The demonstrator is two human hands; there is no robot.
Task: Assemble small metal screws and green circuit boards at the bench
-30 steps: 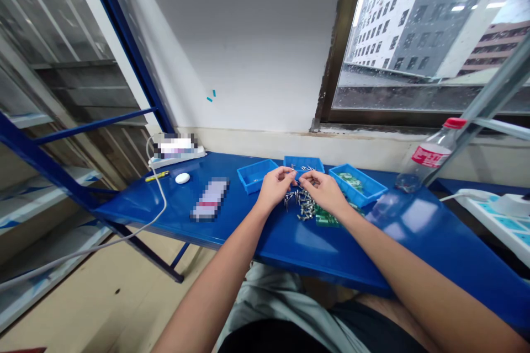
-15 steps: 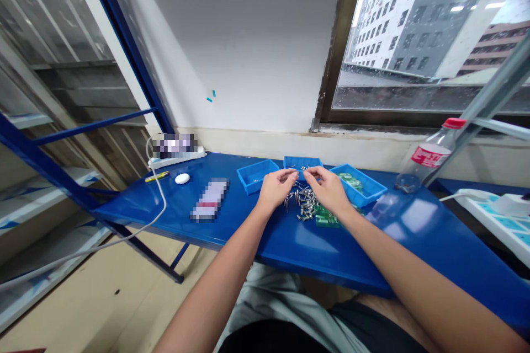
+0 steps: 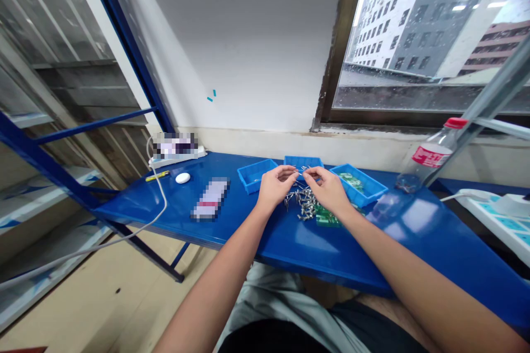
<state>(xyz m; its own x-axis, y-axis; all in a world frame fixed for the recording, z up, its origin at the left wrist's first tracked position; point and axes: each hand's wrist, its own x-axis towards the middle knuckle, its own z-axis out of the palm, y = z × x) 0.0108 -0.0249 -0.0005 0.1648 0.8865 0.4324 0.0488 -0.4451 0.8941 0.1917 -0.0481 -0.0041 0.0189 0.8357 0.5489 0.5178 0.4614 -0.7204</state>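
My left hand [image 3: 275,186] and my right hand [image 3: 326,188] meet over a heap of small silver metal parts [image 3: 302,202] on the blue table [image 3: 298,242]. Both hands have their fingertips pinched together, holding a small metal part [image 3: 300,173] between them just above the heap. A green circuit board [image 3: 327,215] lies under my right wrist. Behind the hands stand three shallow blue trays: an empty left one [image 3: 254,174], a middle one [image 3: 302,161] and a right one [image 3: 358,183] with green boards.
A clear plastic bottle with a red cap [image 3: 428,157] leans at the right. A power strip [image 3: 492,207] lies beyond it. At the left are a white round object [image 3: 183,177], a yellow pen [image 3: 157,176], a blurred box [image 3: 210,198] and a white cable [image 3: 159,198].
My fingertips have shifted slightly around the small part, and my hands have drawn a little closer together. Nothing else has moved.
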